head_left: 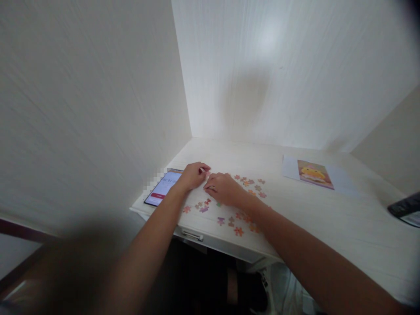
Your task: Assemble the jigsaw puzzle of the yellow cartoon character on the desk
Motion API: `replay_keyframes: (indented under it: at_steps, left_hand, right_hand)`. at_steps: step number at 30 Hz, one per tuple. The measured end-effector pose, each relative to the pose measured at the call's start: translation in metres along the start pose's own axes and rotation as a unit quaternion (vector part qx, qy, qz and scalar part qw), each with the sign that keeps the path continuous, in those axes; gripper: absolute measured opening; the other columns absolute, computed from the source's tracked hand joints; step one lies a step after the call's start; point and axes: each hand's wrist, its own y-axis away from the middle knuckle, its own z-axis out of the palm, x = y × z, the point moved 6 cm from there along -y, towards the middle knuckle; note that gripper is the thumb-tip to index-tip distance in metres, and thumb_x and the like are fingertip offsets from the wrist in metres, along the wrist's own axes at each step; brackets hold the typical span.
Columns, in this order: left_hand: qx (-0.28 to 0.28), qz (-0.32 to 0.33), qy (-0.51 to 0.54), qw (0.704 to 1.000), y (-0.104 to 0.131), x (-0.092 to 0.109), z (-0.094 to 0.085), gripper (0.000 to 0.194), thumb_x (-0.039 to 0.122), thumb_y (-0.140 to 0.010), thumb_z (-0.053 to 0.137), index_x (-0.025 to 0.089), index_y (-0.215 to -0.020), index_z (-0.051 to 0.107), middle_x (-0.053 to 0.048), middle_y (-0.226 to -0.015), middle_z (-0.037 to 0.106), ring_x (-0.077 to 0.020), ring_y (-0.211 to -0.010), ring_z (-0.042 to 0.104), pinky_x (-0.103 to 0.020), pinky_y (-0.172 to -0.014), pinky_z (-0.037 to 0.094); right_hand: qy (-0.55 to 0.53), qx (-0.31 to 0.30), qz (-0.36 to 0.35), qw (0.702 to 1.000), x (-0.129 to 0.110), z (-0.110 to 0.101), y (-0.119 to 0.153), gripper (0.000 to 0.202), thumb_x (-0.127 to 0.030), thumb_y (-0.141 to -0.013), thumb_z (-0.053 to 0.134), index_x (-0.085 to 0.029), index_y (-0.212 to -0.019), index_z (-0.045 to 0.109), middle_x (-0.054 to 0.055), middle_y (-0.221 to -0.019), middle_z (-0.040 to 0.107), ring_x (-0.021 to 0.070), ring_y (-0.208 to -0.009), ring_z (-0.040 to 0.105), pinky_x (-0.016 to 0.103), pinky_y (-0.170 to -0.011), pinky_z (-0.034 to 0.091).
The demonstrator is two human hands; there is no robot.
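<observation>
Several small jigsaw pieces (239, 231) in orange, purple, pink and green lie scattered on the white desk (229, 153). My left hand (196, 173) rests at the left of the pieces, its fingers curled in a pinch near a pinkish piece. Just right of it, almost touching, my right hand (220, 187) has its fingers bent together over the desk. What either hand holds, if anything, is too small and hidden to name. A green piece (218, 204) shows below my right hand, and a purple piece (221, 221) lies nearer the front edge.
A tablet (164, 187) showing a timer lies by the desk's left edge. A printed picture of a yellow figure (315, 173) lies at the back right. A dark object (407, 210) stands at the far right. Pale walls enclose the desk, and a drawer handle (192, 235) shows in front.
</observation>
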Motion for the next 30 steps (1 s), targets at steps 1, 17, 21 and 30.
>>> replay_keyframes:
  at_steps: [1,17,21,30]
  left_hand:
    - [-0.003,0.001,0.001,1.000,0.000,0.000,0.000,0.023,0.022,-0.082,0.058,0.017,-0.101,0.071,-0.005,-0.098,0.072,-0.0142,-0.079,0.062,-0.028,-0.078,0.050]
    - [-0.035,0.033,0.025,0.999,0.001,0.004,0.005,0.020,0.024,-0.080,0.061,0.020,-0.095,0.073,-0.004,-0.090,0.072,-0.0133,-0.074,0.062,-0.026,-0.069,0.047]
    - [-0.039,0.042,0.027,0.998,0.001,0.002,0.008,0.018,0.027,-0.081,0.061,0.021,-0.094,0.073,-0.002,-0.088,0.071,-0.0129,-0.074,0.062,-0.025,-0.068,0.046]
    - [-0.054,0.050,0.022,0.997,0.001,0.002,0.008,0.018,0.024,-0.078,0.062,0.020,-0.091,0.073,-0.003,-0.084,0.069,-0.0134,-0.074,0.060,-0.025,-0.066,0.045]
  right_hand:
    - [-0.002,0.001,0.010,1.000,0.007,-0.002,0.001,0.017,-0.021,-0.088,0.058,-0.021,-0.088,0.075,0.006,-0.097,0.071,0.0177,-0.090,0.062,0.030,-0.085,0.044]
    - [-0.015,0.047,0.081,0.995,0.052,-0.015,0.006,0.021,-0.024,-0.093,0.055,-0.016,-0.102,0.072,0.008,-0.098,0.070,0.0156,-0.086,0.062,0.027,-0.080,0.045]
    - [-0.009,0.050,0.076,0.996,0.049,-0.011,0.004,0.023,-0.026,-0.095,0.053,-0.017,-0.102,0.073,0.008,-0.100,0.070,0.0160,-0.086,0.062,0.027,-0.081,0.045]
    - [0.006,0.037,0.063,0.997,0.047,-0.008,0.001,0.020,-0.023,-0.093,0.056,-0.017,-0.098,0.075,0.010,-0.101,0.071,0.0187,-0.094,0.062,0.031,-0.087,0.045]
